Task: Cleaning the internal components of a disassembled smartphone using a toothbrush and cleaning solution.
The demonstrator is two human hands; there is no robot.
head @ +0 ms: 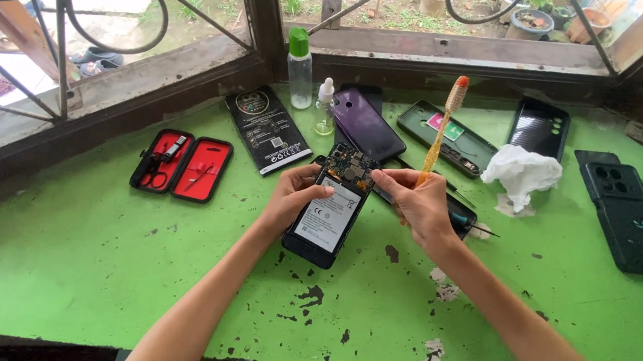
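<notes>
Phone (331, 211) with its back off lies tilted on the green desk (104, 263), battery and circuit board bare, between both hands. The left hand (290, 197) cups the phone's left edge, fingers curled under and thumb lying across the battery's top; its grip is closed on the phone. The right hand (418, 202) sits just right of the phone, thumb and forefinger touching the phone's upper right corner by the board. That same hand's grip is clamped on the handle of an orange toothbrush (442, 129), which stands nearly upright with its bristles uppermost, up and to the right of the phone.

Beyond the phone, toward the window, lie a purple phone (367, 123) and a small dropper bottle (325, 109), with a clear bottle (299, 70) capped in green beside that. Left of the phone are a black box (267, 130) and, farther left, an open red tool case (181, 165). Right of the phone, past the toothbrush, are a dark phone shell (445, 136), a crumpled white tissue (522, 173), a black phone (540, 128) and, farthest right, a black back cover (627, 213).
</notes>
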